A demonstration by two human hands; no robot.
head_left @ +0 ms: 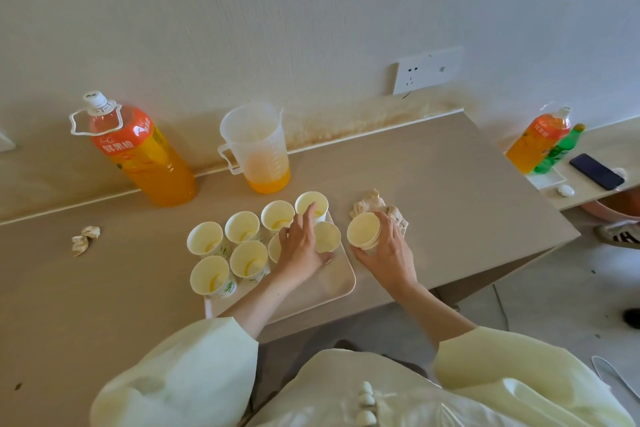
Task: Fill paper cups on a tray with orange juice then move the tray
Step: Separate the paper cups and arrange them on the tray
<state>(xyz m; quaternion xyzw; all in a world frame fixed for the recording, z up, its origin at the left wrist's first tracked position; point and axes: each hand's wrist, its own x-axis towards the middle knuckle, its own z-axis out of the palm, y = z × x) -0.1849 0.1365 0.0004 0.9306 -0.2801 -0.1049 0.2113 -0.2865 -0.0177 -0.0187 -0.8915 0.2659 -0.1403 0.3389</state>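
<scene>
Tray: set flat on the table, near its front edge, directly ahead of the person.

Paper cups: stood upright in two rows on the tray's 9-to-12 o'clock half. A thin yellow crescent of liquid is seen at the bottom of several. One further cup is seen tilted at the tray's 1 o'clock corner, against the left hand.

Left hand: held over the tray centre. The index finger is stretched straight, its tip at the rim of the far cup; the thumb is laid out under the tilted cup. Whether that cup is pinched cannot be told.

Right hand: held just off the tray's 3 o'clock edge, fingers curled round a nested stack of cups, mouth turned toward the camera.

Measuring jug: at 12 o'clock from the tray, by the wall, with a shallow layer of orange juice in it.

Juice bottle: at 10 o'clock, capped, mostly full.

Crumpled paper: at 9 o'clock, well apart from the tray.

Crumpled cloth: at 2 o'clock, partly hidden behind the right hand.

Side shelf at 2 o'clock, well apart: second orange bottle, green bottle touching it, dark phone beside them.
</scene>
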